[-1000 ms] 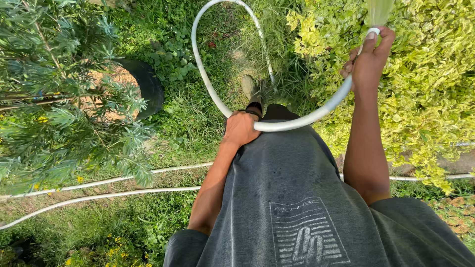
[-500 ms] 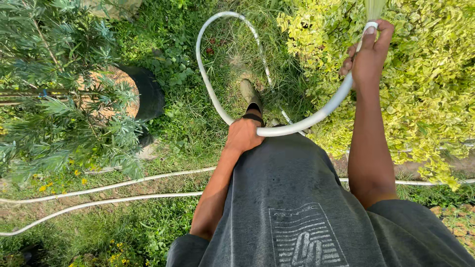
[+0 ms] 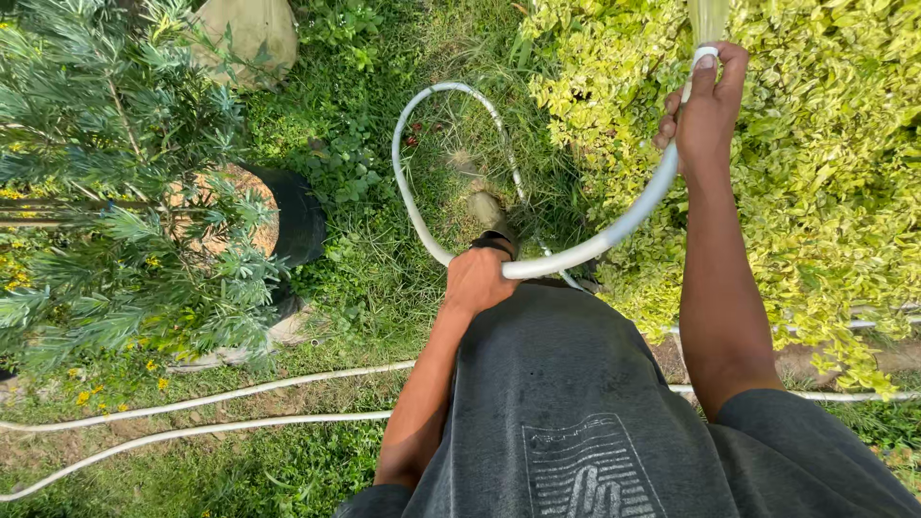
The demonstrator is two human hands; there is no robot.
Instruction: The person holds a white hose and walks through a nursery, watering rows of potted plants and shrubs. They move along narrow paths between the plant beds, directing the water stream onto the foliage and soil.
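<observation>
So, both fists wrapped around the white hose (image 3: 614, 235)
Right hand (image 3: 705, 110) grips its nozzle end, left hand (image 3: 477, 278) the loop, over grass (image 3: 384, 278) beside a yellow-green shrub (image 3: 825, 173).

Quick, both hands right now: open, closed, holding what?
Left hand: closed around the white hose, near the waist.
Right hand: closed on the hose end, raised over the yellow-green shrub, thumb on the tip.

Hoses (image 3: 240, 393) and pot (image 3: 293, 216) on grass (image 3: 374, 278)
</observation>
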